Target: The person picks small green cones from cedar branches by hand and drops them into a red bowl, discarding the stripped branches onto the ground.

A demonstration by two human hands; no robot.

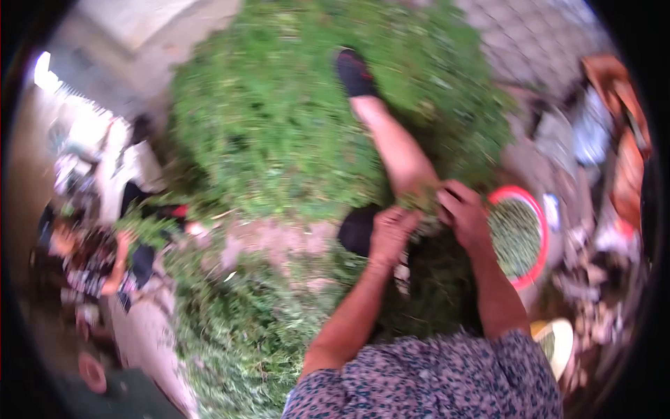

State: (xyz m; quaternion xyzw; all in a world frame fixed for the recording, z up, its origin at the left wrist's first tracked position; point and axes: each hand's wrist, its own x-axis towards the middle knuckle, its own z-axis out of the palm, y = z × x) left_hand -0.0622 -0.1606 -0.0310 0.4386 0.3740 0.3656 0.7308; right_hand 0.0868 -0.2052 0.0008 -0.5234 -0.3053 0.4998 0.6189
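Observation:
My left hand (391, 234) is closed in front of my bent leg, on feathery green sprigs (421, 201). Just to its right, my right hand (462, 213) pinches at the same greenery with thumb and fingers together. Motion blur hides the exact grip. A large heap of feathery green plants (279, 105) spreads in front of me, with my outstretched leg and a dark shoe (354, 71) lying across it. Close on the right of my right hand stands a red-rimmed basin (543, 241) filled with small green leaves (514, 237).
Another pile of cut greenery (244, 328) lies at the lower left. At far left a person (105, 258) sits holding green stems. A yellowish bowl (562, 346) sits by my right side. Plastic bags (590, 133) and an orange-brown item (626, 167) line the right edge.

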